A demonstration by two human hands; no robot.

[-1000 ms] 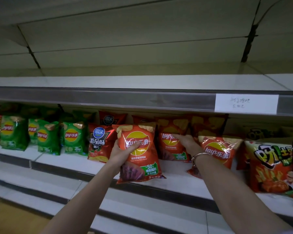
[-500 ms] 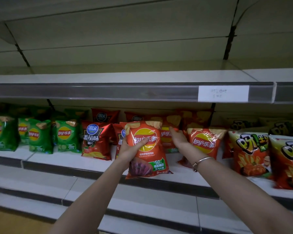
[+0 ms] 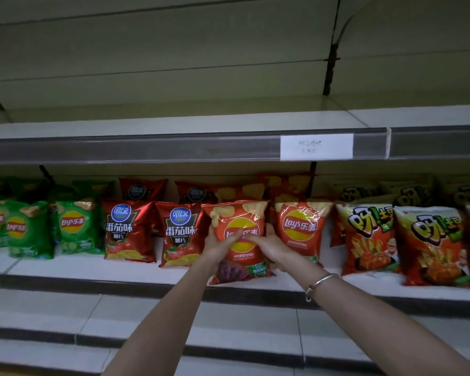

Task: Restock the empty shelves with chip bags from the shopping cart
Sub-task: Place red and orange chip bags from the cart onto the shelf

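White paper label (image 3: 316,146) — handwriting too faint to read — sits in the clear price rail (image 3: 147,149). Above, pale back panels (image 3: 174,50) meet at a dark upright (image 3: 329,74).

An orange-red Lay's bag (image 3: 239,213) is marked with a yellow disc and red banner. Green Lay's bags (image 3: 73,226), dark red tomato chip bags (image 3: 128,229) with blue badges, and a white shelf (image 3: 92,267) are seen.

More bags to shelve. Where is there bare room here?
The top shelf above the price label is bare; so is the lower shelf. The middle shelf is crowded: bags side by side, left hand and right hand holding the orange bag between the tomato bag and another Lay's bag.
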